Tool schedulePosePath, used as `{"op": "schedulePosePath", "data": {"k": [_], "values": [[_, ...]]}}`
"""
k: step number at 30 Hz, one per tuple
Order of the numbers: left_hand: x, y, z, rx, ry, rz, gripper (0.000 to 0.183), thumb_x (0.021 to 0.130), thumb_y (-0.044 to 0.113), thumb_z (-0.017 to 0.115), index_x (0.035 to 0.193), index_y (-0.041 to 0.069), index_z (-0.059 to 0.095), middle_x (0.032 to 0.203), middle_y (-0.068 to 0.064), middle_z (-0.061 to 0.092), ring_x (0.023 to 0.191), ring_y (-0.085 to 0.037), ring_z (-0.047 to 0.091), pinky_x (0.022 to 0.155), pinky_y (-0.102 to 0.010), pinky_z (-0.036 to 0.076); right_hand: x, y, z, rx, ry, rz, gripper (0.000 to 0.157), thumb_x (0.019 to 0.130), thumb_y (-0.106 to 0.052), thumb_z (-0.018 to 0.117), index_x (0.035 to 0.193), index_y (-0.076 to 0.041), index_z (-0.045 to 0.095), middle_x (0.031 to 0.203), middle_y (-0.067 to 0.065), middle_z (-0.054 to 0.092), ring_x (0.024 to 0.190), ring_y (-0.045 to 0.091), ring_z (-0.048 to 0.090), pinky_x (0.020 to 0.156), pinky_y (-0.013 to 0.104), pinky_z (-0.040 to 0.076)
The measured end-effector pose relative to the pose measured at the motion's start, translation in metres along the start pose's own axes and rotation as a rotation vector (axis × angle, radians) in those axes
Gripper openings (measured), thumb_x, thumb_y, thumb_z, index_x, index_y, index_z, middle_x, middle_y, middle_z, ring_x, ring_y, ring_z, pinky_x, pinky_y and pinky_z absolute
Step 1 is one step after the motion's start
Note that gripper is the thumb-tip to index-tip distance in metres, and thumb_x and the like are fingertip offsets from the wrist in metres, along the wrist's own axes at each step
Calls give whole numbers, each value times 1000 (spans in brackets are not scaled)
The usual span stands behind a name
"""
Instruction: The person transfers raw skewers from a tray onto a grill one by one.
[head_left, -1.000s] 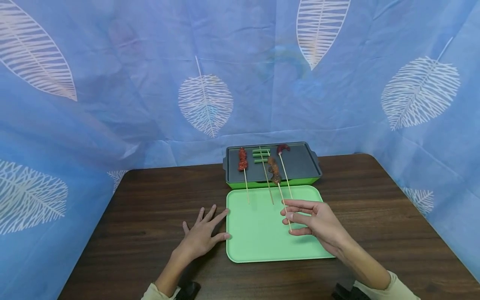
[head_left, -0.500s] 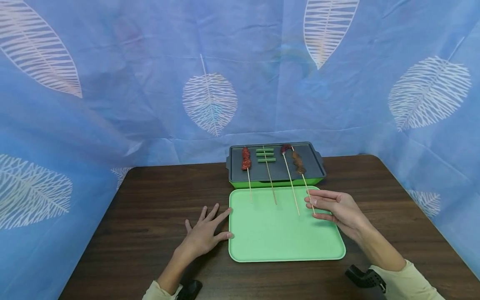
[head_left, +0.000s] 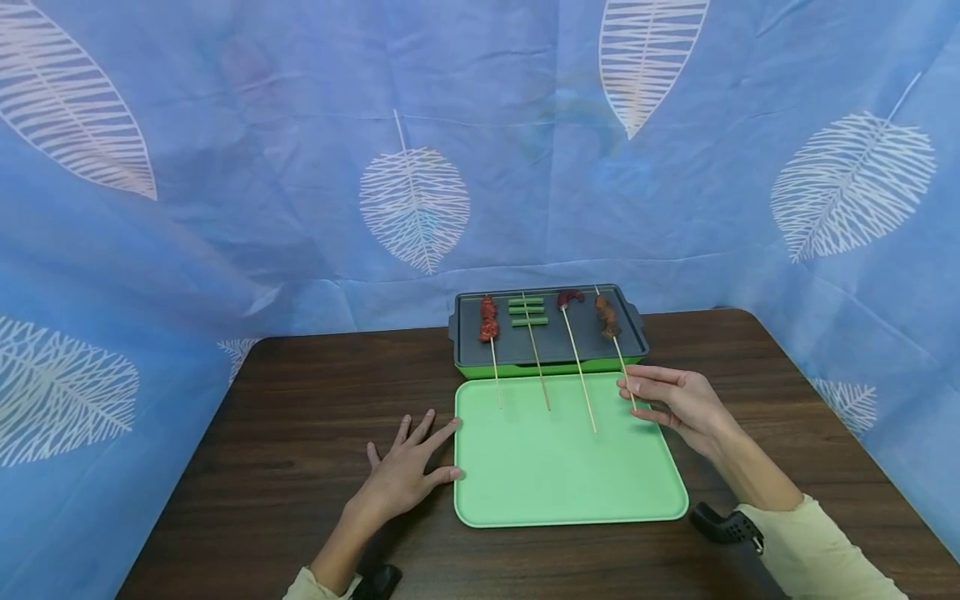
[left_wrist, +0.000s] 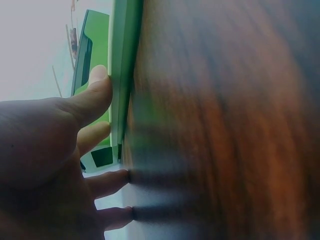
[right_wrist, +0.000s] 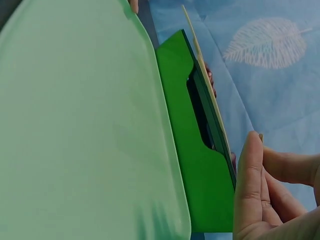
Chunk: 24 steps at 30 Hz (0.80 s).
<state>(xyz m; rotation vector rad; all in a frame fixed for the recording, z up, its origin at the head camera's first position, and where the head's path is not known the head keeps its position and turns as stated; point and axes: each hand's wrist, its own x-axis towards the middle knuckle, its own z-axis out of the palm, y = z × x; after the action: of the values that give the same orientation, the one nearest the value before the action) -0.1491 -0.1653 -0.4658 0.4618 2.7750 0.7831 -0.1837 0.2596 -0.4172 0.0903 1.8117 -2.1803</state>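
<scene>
My right hand [head_left: 678, 404] pinches the stick of a brown meat skewer [head_left: 608, 317], whose meat end lies over the right part of the dark grill plate [head_left: 510, 354]. Left of it on the plate are a skewer with a curled dark red piece [head_left: 572, 297], a skewer of green sticks [head_left: 528, 310] and a red meat skewer [head_left: 488, 320]. Their bare sticks reach out over the light green tray [head_left: 562, 475]. My left hand [head_left: 405, 471] has its fingers spread, thumb and index fingertip at the tray's left edge; other fingertips touch the table in the left wrist view.
The grill's bright green base [right_wrist: 200, 190] stands directly behind the tray. Both rest on a dark wooden table [head_left: 300, 417]. A blue cloth with white leaf prints [head_left: 510, 167] hangs close behind the table's far edge.
My right hand has carried the brown meat skewer right and away from me, from above the green-stick skewer to the plate's right side. The left hand stays at the tray's edge.
</scene>
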Motion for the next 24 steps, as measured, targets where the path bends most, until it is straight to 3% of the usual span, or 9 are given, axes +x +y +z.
{"op": "schedulePosePath", "data": {"k": [7, 12, 14, 17, 24], "values": [[1, -4, 1, -1, 2, 8, 71, 97, 52, 65, 160, 34, 40, 169, -13, 23, 154, -49, 9, 95, -92, 0, 13, -1, -5, -6, 16, 5, 51, 100, -11, 70, 147, 0, 54, 112, 0, 77, 103, 11, 73, 90, 34, 58], [0, -4, 3, -2, -6, 11, 71, 96, 53, 65, 160, 33, 40, 169, -13, 23, 153, -49, 10, 95, -92, 0, 17, 3, -9, 12, 15, 30, 28, 100, -10, 70, 128, -15, 72, 112, 0, 77, 103, 11, 73, 90, 33, 58], [0, -4, 4, 0, -8, 9, 72, 96, 53, 65, 160, 34, 40, 169, -12, 23, 153, -49, 10, 96, -92, 0, 18, 5, -12, 12, 7, 34, 26, 100, -10, 70, 125, -16, 73, 112, 0, 76, 103, 11, 73, 89, 33, 58], [1, -5, 6, 5, -5, 8, 72, 96, 54, 65, 160, 34, 40, 169, -12, 23, 154, -48, 11, 96, -92, 0, 18, 6, -14, 2, -2, 27, 35, 100, -10, 70, 135, -10, 67, 113, 0, 76, 104, 10, 73, 89, 32, 58], [1, -10, -4, 16, -18, 1, 71, 96, 54, 64, 160, 35, 39, 169, -12, 23, 154, -48, 9, 96, -92, 0, 21, 10, -11, -63, -26, -16, 62, 104, -14, 64, 155, 8, 36, 119, 1, 73, 109, 13, 71, 93, 36, 57]]}}
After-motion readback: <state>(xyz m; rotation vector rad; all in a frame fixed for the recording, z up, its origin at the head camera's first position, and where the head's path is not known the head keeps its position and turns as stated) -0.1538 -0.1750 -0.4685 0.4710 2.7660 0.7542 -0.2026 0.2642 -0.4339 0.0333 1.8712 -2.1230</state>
